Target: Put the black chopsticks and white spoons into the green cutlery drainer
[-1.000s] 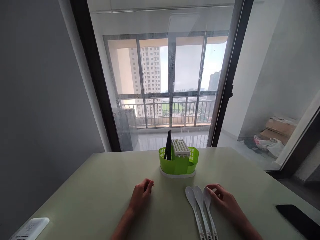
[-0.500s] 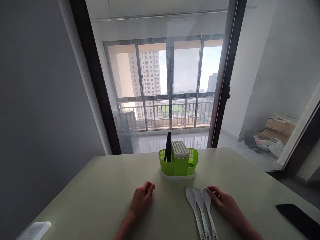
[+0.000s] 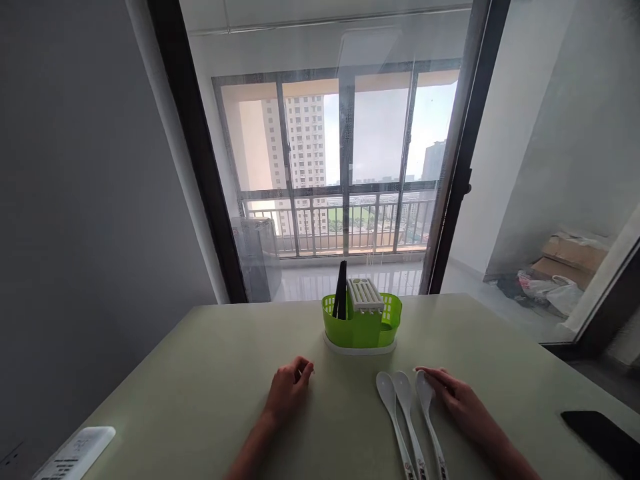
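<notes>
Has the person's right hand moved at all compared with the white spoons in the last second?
Yes, slightly. The right hand has slid left onto the bowl of the rightmost of three white plastic spoons, which it earlier only bordered.

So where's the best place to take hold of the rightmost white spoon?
Probably the handle of the rightmost spoon, just behind the bowl, pinched from above. It lies flat on the table with its bowl toward the green caddy; the right hand already rests on that bowl, and another spoon lies close on its left.

A home, high in an apartment block: ahead of the hands a green cutlery caddy [image 3: 362, 324] stands on a dining table [image 3: 210, 373], with a balcony door [image 3: 345, 167] beyond.
</notes>
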`<state>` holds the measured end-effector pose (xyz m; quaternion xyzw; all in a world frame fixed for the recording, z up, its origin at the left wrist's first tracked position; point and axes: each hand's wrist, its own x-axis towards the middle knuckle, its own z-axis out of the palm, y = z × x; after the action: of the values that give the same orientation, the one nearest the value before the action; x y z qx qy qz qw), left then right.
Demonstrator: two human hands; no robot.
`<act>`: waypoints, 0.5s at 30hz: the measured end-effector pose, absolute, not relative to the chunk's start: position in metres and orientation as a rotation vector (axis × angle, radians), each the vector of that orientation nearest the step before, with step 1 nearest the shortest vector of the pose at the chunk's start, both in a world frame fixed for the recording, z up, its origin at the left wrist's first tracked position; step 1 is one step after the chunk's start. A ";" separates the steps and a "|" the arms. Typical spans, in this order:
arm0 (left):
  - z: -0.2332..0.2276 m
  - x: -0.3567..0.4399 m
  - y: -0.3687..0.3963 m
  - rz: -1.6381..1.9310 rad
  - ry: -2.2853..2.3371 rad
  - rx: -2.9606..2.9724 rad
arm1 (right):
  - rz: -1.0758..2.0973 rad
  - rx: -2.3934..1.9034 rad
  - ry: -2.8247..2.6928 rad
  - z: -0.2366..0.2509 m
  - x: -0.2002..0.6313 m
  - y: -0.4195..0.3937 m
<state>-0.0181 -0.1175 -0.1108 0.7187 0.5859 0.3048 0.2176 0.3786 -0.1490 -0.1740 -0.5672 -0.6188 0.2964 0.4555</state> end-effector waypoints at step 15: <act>-0.111 -0.017 -0.116 0.845 1.601 2.012 | 0.664 -1.390 -1.051 -0.109 0.404 -0.160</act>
<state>-0.0173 -0.1164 -0.1114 0.7259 0.5776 0.3049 0.2156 0.4036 -0.1597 -0.1090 -0.5986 -0.4525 0.2859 0.5961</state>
